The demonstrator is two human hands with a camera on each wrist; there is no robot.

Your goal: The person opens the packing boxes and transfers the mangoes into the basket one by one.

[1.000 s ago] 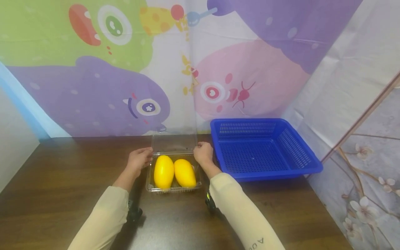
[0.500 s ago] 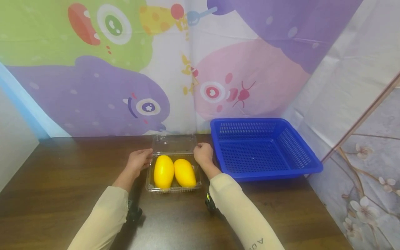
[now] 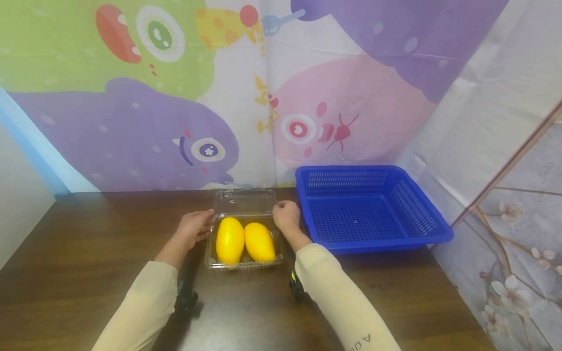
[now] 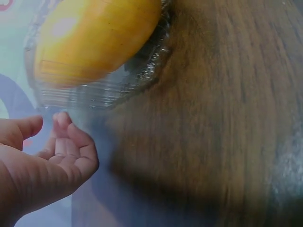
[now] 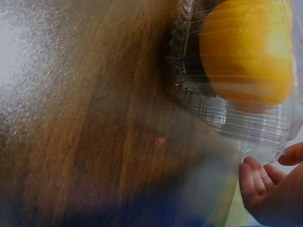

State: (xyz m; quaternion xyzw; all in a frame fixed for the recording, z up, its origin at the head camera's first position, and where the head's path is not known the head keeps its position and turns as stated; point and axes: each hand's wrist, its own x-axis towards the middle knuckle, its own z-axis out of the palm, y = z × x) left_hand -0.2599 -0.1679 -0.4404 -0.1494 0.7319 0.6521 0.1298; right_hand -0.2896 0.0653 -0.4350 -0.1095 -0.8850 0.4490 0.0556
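A clear plastic clamshell box stands on the table with two yellow mangoes lying side by side in its base. Its transparent lid is folded back behind the base, low toward the wall. My left hand is at the back left corner; in the left wrist view, thumb and bent fingers are apart just off the plastic. At the opposite back corner is my right hand, fingers loosely curled. The right wrist view shows its fingertips by the clear edge, with a gap to the thumb.
A blue perforated plastic basket stands right of the box, close to my right hand. The brown wooden table ends at a cartoon-printed wall cloth at the back. A flower-printed panel borders the right side.
The lid has swung backward and down, from standing up against the wall cloth to lying low behind the base. Both hands have stayed almost in place, and the mangoes have not moved.
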